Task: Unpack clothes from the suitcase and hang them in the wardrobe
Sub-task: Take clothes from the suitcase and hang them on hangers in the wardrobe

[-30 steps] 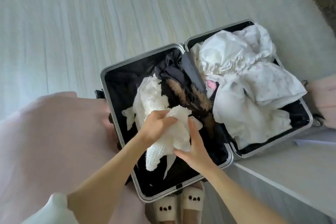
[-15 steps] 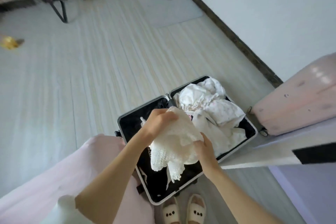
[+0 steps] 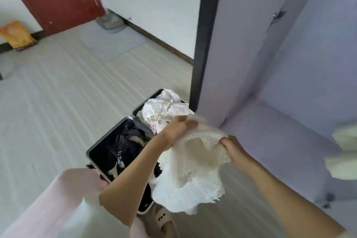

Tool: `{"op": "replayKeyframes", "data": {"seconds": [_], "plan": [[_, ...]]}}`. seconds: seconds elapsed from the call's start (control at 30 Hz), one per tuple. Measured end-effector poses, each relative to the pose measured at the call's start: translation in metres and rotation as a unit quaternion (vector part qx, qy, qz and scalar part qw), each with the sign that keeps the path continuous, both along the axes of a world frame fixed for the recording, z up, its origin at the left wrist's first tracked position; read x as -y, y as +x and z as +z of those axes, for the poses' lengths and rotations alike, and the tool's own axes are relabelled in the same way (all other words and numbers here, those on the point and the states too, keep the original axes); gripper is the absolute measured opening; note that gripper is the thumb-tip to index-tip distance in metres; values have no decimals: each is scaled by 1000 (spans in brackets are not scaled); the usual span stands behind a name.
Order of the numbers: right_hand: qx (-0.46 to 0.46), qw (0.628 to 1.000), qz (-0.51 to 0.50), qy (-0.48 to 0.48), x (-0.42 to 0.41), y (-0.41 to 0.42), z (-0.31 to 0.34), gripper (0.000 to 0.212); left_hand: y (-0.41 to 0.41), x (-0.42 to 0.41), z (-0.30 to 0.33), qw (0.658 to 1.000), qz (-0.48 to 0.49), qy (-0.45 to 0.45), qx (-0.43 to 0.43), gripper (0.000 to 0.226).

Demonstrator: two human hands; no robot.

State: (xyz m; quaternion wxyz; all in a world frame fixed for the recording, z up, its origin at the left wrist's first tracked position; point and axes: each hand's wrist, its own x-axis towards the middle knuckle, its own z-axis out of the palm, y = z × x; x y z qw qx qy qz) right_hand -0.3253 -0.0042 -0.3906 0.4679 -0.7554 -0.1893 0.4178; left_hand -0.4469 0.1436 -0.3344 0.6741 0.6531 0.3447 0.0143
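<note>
1. Pink fabric of my own clothing is filling the lower left corner, nearest the lens; a beige slipper with dark dots is showing just below the suitcase edge.
2. I am holding a white crocheted garment up in the air, clear of the suitcase, with both hands gripping its top edge.
3. My left hand is closing its fingers over one bunched end of the knit; my right hand is pinching the other end, fingers curled into the fabric. The cloth is draping down between and below them, its scalloped hem hanging loose.
4. The suitcase is lying open flat on the pale striped floor, silver rim around both halves.
5. The nearer half is holding dark clothes against a black lining, with something brown and furry among them.
6. The farther half is holding a heap of white clothes, crumpled, with a small pink patch at its near edge.
7. The wardrobe is standing just beside the suitcase on my right, pale lilac panels, a dark vertical edge, door open, a hinge visible inside.
8. Something pale and blurred is sitting at the right edge; I cannot tell what.
9. Farther off: a red-brown door, an orange bag leaning by the wall, a grey object on the floor near the skirting.
</note>
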Motion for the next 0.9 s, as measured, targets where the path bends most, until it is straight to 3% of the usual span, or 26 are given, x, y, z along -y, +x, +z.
{"op": "replayKeyframes", "data": {"seconds": [0.07,0.13,0.33,0.4,0.47,0.53,0.6,0.63,0.67,0.73,0.8,0.9], "plan": [[3,1000,-18,15,50,24,15,14,28,39,18,999,9,12,34,7],[-7,999,-11,36,100,45,31,12,59,72,37,997,2,25,78,7],[-59,994,-25,91,203,90,80,70,144,151,106,984,-4,36,172,9],[-90,990,6,109,215,97,101,54,161,160,122,980,-11,22,197,17],[-117,985,-26,122,229,103,123,47,177,168,140,973,-24,-27,227,27],[-38,977,-144,154,235,114,133,37,193,171,156,959,-53,-102,259,33],[136,926,-322,141,240,133,134,20,209,172,175,941,-86,-165,284,38],[198,898,-372,122,240,143,137,30,219,171,185,931,-98,-193,294,38],[235,893,-371,98,238,150,139,50,228,170,191,923,-107,-215,302,39],[234,923,-295,84,232,164,144,81,241,171,207,908,-131,-239,319,39],[149,950,-249,115,223,175,157,58,254,174,222,901,-153,-232,332,20],[142,935,-280,168,212,185,182,20,268,171,238,887,-186,-248,343,18]]}}
